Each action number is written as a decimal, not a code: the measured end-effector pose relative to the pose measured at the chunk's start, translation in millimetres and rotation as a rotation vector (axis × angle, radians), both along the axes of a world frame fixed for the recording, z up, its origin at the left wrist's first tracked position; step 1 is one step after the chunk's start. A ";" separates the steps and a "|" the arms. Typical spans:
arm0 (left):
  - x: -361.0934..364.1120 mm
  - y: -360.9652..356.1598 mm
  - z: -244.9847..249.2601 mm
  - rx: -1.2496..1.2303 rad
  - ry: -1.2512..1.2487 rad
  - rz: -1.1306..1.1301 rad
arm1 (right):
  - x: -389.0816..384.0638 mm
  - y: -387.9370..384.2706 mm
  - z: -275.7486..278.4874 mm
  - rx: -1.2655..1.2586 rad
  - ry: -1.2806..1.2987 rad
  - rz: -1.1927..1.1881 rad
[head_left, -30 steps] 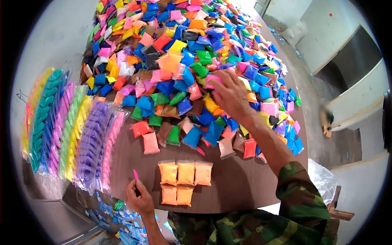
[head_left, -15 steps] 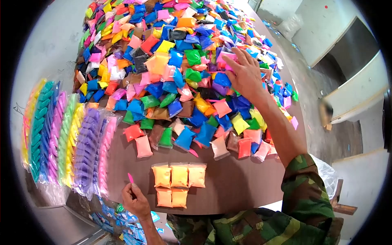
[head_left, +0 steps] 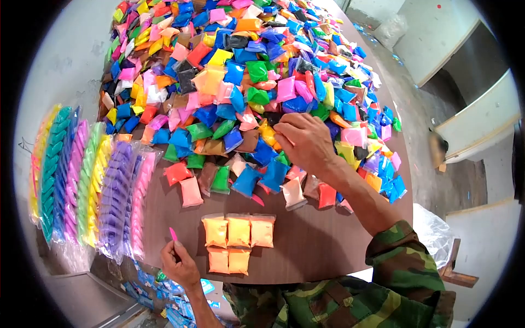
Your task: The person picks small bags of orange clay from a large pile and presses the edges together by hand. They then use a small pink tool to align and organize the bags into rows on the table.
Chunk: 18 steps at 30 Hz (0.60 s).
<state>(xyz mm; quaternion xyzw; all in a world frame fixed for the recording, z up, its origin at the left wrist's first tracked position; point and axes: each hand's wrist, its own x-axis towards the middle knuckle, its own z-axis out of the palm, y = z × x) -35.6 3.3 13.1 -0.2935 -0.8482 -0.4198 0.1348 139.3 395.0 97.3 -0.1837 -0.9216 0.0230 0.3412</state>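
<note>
My left hand [head_left: 181, 267], at the table's front left, pinches a small pink plastic stick [head_left: 173, 234] that points up from the fingers. My right hand [head_left: 307, 141] is over the near part of a large heap of colourful soft packets [head_left: 235, 71]. Its fingers are bent together beside a yellow-orange packet [head_left: 268, 133]; what lies under the fingertips is hidden. Between my hands and near the front edge, several light-orange packets [head_left: 239, 232] lie flat in two rows, three behind and two in front.
Long braided strands in clear bags [head_left: 115, 197] lie along the table's left side. Another pink stick [head_left: 258, 200] rests at the heap's near edge. Blue printed wrappers [head_left: 178, 306] are below on the left. A clear plastic bag [head_left: 432, 232] stands at the right.
My right hand has moved left and nearer to me across the heap, and its fingers have curled in. Packets on the right of the heap have shifted. My left hand keeps the pink stick.
</note>
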 end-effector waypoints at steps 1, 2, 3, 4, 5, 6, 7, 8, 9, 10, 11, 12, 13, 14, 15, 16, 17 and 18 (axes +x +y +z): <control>0.1 0.4 0.3 0.007 0.000 -0.003 | -4.8 -2.3 -1.4 -0.031 -0.035 -0.036; 0.2 0.7 0.2 0.014 0.001 -0.005 | -10.2 -4.6 -1.5 -0.062 -0.070 -0.072; 0.1 0.6 0.0 0.021 0.001 -0.007 | -16.8 -7.0 -1.5 -0.093 -0.105 -0.107; 0.1 -0.2 -0.2 0.017 -0.014 -0.004 | -25.8 -6.7 -3.9 -0.142 -0.055 -0.090; 0.2 -1.1 -0.4 0.013 -0.030 0.001 | -35.7 -6.8 -3.6 -0.160 -0.045 -0.110; 0.2 -2.1 -0.7 0.008 -0.045 0.007 | -45.8 -7.1 -3.1 -0.178 -0.035 -0.129; 0.1 -2.7 -1.3 0.005 -0.045 0.011 | -55.1 -6.8 -2.8 -0.196 -0.027 -0.147; -0.1 -3.1 -1.8 0.002 -0.046 0.015 | -62.6 -5.5 -3.8 -0.174 -0.052 -0.147; -0.1 -3.3 -2.0 -0.001 -0.047 0.018 | -68.2 -4.6 -5.0 -0.202 -0.084 -0.166; 0.1 -2.7 -1.2 0.002 -0.039 0.019 | -73.1 -3.6 -5.8 -0.230 -0.117 -0.186; 0.7 -1.5 0.2 0.006 -0.030 0.018 | -76.8 -2.6 -5.7 -0.256 -0.148 -0.208; 1.3 -0.6 1.3 0.009 -0.022 0.015 | -79.0 -2.5 -2.4 -0.263 -0.174 -0.232; 1.8 -0.2 2.2 0.011 -0.028 0.016 | -78.4 -0.4 -4.2 -0.266 -0.153 -0.241; 2.1 0.4 3.1 0.013 -0.034 0.017 | -76.1 3.2 -7.7 -0.269 -0.132 -0.250; 1.9 1.0 3.3 0.018 -0.038 0.019 | -73.8 5.8 -7.1 -0.269 -0.110 -0.257; 1.6 0.9 3.0 0.023 -0.041 0.020 | -69.9 8.4 -5.8 -0.320 -0.114 -0.241; 1.5 0.7 2.5 0.028 -0.045 0.020 | -64.4 10.7 -3.6 -0.372 -0.119 -0.227; 1.8 0.5 2.0 0.034 -0.049 0.019 | -58.4 13.1 -1.1 -0.424 -0.124 -0.213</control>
